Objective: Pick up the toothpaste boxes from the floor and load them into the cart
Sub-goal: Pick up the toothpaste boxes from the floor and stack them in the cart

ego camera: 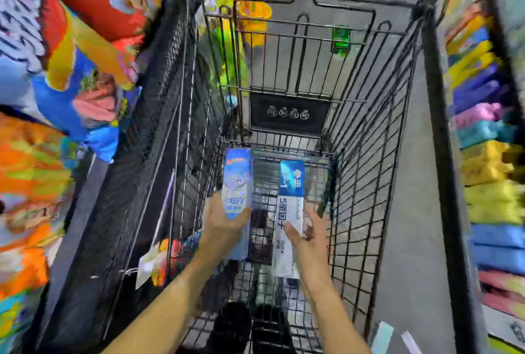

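Both of my hands reach down inside a black wire shopping cart (366, 154). My left hand (224, 226) grips a pale blue-and-white toothpaste box (238, 180) near its lower end, the box pointing away from me along the cart's left side. My right hand (309, 237) holds a white toothpaste box with a dark blue top (290, 197), fingers and thumb curled round its middle. The two boxes lie roughly parallel, a gap between them, low over the cart's wire floor.
The cart's folded child seat (289, 115) with a black flap stands at the far end. Shelves of colourful packets (65, 69) crowd the left side, and stacked coloured packs (488, 154) line the right. Grey floor (403, 240) runs beside the cart on the right.
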